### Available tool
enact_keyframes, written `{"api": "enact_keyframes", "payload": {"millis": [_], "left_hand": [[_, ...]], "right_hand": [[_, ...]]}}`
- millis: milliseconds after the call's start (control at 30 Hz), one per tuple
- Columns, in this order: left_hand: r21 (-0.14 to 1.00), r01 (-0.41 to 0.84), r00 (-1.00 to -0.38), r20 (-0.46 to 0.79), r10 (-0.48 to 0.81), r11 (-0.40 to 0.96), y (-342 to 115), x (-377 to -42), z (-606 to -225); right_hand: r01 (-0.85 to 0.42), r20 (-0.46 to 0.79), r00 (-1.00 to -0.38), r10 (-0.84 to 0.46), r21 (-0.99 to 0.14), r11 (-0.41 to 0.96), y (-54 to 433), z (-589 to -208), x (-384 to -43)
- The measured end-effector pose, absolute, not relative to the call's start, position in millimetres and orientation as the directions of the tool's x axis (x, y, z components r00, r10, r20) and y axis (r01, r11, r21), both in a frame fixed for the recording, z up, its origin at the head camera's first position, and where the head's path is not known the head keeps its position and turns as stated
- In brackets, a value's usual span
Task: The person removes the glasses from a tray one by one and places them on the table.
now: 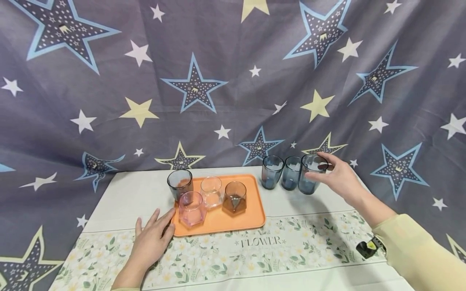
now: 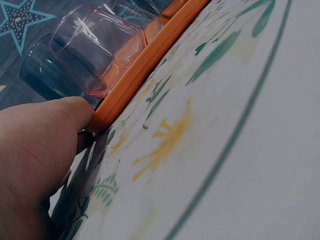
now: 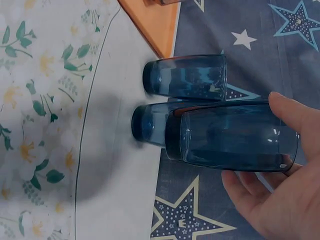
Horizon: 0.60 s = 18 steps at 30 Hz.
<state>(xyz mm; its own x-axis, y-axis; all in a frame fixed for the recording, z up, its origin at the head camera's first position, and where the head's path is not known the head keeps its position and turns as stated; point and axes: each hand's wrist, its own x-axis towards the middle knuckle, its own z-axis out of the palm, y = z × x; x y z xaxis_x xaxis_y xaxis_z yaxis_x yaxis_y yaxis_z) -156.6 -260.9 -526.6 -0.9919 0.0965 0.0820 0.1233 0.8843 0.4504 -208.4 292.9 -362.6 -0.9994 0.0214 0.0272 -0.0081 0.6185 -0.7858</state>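
Observation:
My right hand (image 1: 338,176) grips a blue glass (image 3: 232,137) near its rim, thumb on one side and fingers on the other. The right wrist view shows that glass upright beside two more blue glasses, a middle one (image 1: 290,174) and a left one (image 1: 271,173). At the near left corner of an orange tray (image 1: 251,222), my left hand (image 1: 151,240) touches the edge with fingers spread and fairly straight. On the tray are a pink glass (image 1: 191,212), a clear glass (image 1: 212,192) and a brown glass (image 1: 234,200). A grey-blue glass (image 1: 180,182) stands at its left edge, partly behind the pink one.
A white table cover (image 1: 120,190) with a floral strip (image 1: 291,246) lies under everything. A dark star-patterned cloth (image 1: 225,101) hangs right behind the table's back edge.

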Motion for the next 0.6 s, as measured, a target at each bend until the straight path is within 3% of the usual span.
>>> {"api": "enact_keyframes", "payload": {"millis": [600], "left_hand": [[0.447,0.116,-0.993,0.072,0.093,0.887,-259,-154,-525]], "right_hand": [[0.023,0.03,-0.996,0.078,-0.796,0.605,317,-376,-221]]}}
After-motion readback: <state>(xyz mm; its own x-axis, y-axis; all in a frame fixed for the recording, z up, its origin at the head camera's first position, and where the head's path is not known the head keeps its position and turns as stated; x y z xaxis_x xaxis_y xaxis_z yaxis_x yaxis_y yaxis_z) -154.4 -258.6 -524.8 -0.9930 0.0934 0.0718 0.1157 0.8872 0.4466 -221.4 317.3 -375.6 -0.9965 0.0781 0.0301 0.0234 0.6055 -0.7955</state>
